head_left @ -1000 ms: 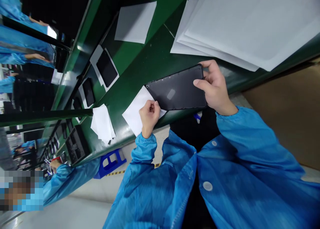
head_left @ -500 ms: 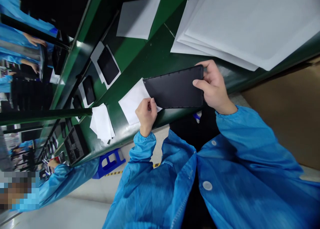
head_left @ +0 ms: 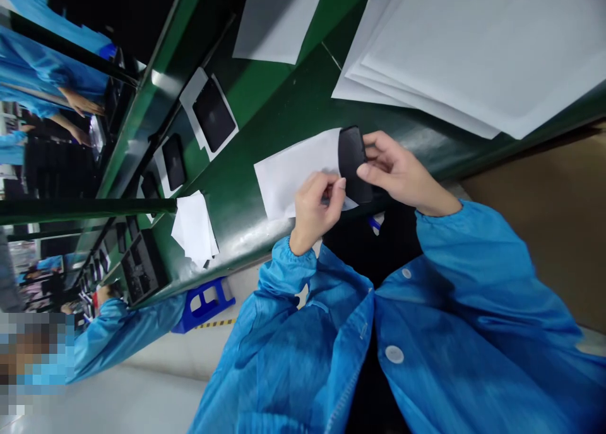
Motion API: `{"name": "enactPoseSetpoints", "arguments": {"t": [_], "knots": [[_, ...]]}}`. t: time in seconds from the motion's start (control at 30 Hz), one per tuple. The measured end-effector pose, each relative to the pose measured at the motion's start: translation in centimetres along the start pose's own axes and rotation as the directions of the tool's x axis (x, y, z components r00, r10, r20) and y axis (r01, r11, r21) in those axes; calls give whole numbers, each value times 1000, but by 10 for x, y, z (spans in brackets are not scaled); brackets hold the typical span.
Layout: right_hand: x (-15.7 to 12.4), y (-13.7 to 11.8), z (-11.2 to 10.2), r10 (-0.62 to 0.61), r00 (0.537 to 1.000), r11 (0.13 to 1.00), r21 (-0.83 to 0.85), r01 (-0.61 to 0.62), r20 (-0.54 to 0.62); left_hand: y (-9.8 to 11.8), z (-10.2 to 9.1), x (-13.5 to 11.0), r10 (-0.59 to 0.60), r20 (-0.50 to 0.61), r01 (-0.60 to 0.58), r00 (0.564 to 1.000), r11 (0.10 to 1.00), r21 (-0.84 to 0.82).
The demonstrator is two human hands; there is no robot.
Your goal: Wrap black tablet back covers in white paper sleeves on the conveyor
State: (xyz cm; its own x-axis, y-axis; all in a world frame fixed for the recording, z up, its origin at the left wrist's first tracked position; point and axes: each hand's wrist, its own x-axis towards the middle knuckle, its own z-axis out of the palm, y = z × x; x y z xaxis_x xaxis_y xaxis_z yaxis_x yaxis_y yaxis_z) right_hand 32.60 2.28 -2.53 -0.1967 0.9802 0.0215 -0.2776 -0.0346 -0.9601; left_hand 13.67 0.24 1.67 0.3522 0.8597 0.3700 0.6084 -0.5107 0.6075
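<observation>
A flat black tablet-like device [head_left: 353,163] sits mostly inside a white sleeve [head_left: 296,172] on the green bench [head_left: 284,115]; only its right end sticks out. My left hand [head_left: 315,210] pinches the sleeve's near edge by the opening. My right hand [head_left: 400,172] grips the exposed end of the device with fingers closed around it. Both arms wear blue sleeves.
A stack of large white sheets [head_left: 468,49] lies at the upper right. One white sheet [head_left: 279,21] lies further back. Black devices on white sleeves [head_left: 213,115] line the belt to the left, with a small white pile [head_left: 194,226]. Another person's blue sleeve [head_left: 118,339] is at lower left.
The black device has slid leftward into the white sleeve, so most of it is now covered. My left hand moved right along the sleeve's edge; my right hand followed the device.
</observation>
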Motion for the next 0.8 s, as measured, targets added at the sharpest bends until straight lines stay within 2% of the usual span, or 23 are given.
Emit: {"name": "enactPoseSetpoints", "arguments": {"t": [0.1,0.2,0.3,0.4,0.53,0.6,0.63,0.7,0.73,0.8], "knots": [[2,-1,-3,-58,998,995,-83,59,21,4,-3,9,-42,-57,40,997,999,-35],[4,0,-1,-124,992,977,-169,128,36,11,-7,15,0,-42,-2,999,999,-37],[4,0,1,-125,991,968,-211,132,49,20,-6,19,52,35,-52,998,998,-19],[2,-3,1,-81,997,975,-206,80,4,25,-2,20,97,116,-93,988,995,-41],[0,-8,4,-25,996,987,-160,11,-81,17,-14,21,188,233,-163,954,979,-122],[0,-7,9,-10,994,993,-119,-3,-108,-3,-33,23,165,222,-149,961,985,-86],[-1,-7,12,-11,992,995,-104,-2,-126,-18,-46,26,110,171,-106,979,994,-33],[-3,-9,15,-35,983,995,-98,17,-180,-59,-78,34,-62,-29,65,998,993,98],[-5,-10,14,-57,975,994,-104,35,-216,-84,-95,39,-152,-131,172,980,973,154],[-10,-17,6,-116,941,988,-133,77,-318,-135,-130,52,-313,-306,383,899,902,201]]}}
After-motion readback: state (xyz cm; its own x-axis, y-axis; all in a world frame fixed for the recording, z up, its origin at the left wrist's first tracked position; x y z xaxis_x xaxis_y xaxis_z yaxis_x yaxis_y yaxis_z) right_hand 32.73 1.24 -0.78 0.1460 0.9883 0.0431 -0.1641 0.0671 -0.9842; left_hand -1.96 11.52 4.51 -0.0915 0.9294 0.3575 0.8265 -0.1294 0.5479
